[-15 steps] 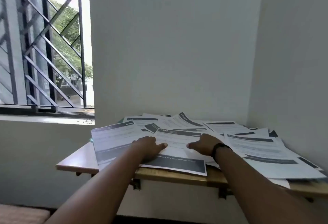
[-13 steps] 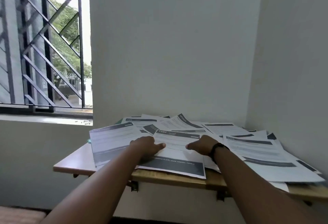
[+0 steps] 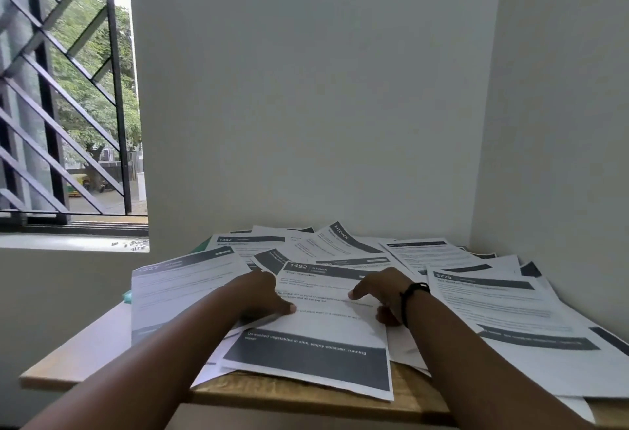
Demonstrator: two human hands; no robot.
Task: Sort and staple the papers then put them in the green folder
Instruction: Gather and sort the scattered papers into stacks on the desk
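Your left hand (image 3: 260,295) lies at lower centre of the frame, fingers fairly straight, thumb pressing the left edge of the white printed sheet headed "1492" (image 3: 316,324). Your right hand (image 3: 383,295), black band at the wrist, rests on the sheet's right side, fingers curled; whether it pinches the edge, you cannot tell. Loose white printed papers (image 3: 493,297) overlap across the light wooden worktop (image 3: 85,358). A green folder corner (image 3: 128,297) peeks out at the pile's left edge.

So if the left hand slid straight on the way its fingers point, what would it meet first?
Probably the right hand: the left hand points rightward across the 1492 sheet, with only bare paper between them.
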